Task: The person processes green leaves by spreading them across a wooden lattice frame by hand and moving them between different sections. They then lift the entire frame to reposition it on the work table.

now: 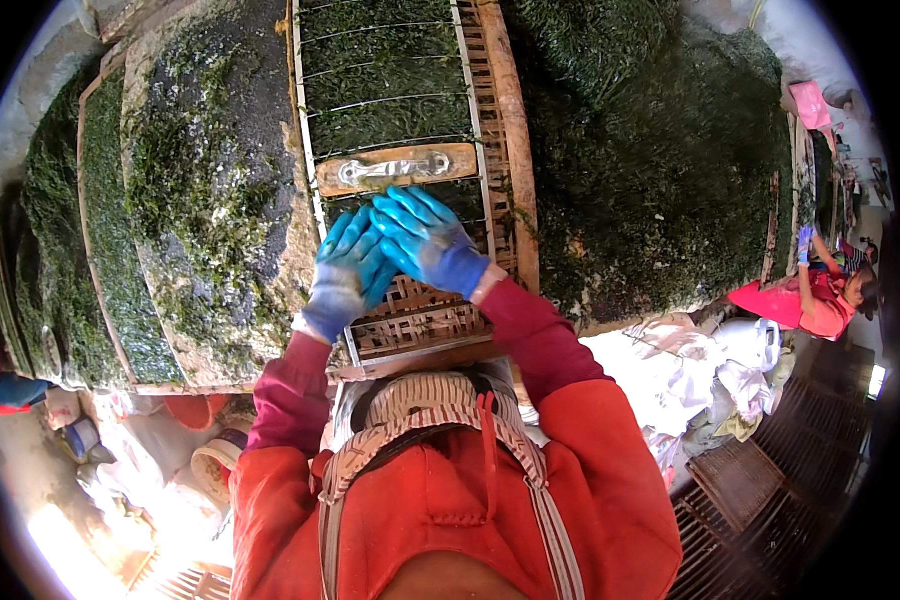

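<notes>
My left hand (347,272) and right hand (428,240) wear rubber-coated gloves, blue at the fingers. They lie flat side by side, fingers stretched forward and partly overlapping, over the near part of a long metal frame (303,110) with thin cross bars. Dark green, finely shredded plant matter (385,60) fills the frame's far sections. Just beyond my fingertips, a wooden block with a metal handle (395,168) rests across the frame. Slats of a wooden rack (420,330) show below my hands. What lies directly under my palms is hidden.
Heaps of the same green matter cover the dark surface to the right (660,170) and left (210,180). At the far right another person in red (820,300) works with gloved hands. White sacks (660,370) and a bucket (218,462) stand below the table edge.
</notes>
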The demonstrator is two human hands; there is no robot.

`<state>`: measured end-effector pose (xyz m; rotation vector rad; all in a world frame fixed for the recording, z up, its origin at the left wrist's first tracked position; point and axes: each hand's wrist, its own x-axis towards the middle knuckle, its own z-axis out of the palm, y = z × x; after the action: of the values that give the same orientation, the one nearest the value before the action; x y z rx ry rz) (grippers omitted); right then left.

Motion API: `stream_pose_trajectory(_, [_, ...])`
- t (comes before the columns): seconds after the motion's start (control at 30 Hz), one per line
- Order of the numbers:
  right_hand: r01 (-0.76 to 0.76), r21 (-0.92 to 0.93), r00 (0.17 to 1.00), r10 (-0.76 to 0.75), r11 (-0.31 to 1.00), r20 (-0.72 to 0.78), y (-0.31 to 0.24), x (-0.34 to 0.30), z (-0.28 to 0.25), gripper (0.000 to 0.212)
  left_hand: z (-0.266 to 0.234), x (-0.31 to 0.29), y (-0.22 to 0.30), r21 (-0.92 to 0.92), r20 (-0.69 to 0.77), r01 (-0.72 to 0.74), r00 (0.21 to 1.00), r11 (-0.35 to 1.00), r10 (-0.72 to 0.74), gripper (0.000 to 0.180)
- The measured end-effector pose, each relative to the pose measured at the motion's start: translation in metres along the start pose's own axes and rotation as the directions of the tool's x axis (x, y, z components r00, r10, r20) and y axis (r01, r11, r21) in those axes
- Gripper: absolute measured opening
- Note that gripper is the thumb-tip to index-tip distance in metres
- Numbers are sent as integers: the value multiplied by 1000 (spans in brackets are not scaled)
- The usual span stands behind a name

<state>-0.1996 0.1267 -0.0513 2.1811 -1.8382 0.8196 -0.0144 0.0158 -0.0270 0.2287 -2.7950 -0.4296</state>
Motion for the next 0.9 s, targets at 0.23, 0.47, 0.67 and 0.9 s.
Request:
stream_pose_trajectory(0.23, [-32,228,996,12,973,89,24,-29,-53,49,-24,-7,11,16,-158,266,953,964,-260,49])
stream_pose_trajectory(0.47, [-480,88,817,481,873,-317,12,-14,-17,62,3,3,15,195,132,358,913,913,-386,67])
stream_pose_trajectory(0.67, [-250,21,968,250,968,-22,-3,-25,-45,44,-52,-16,-7,-171,-282,156,939,973,-199,47])
stream_pose_trajectory(0.9, [-249,-141,968,252,958,2,12,-41,-35,44,-120,-81,-79,-254,-465,814,371,522,-804,48])
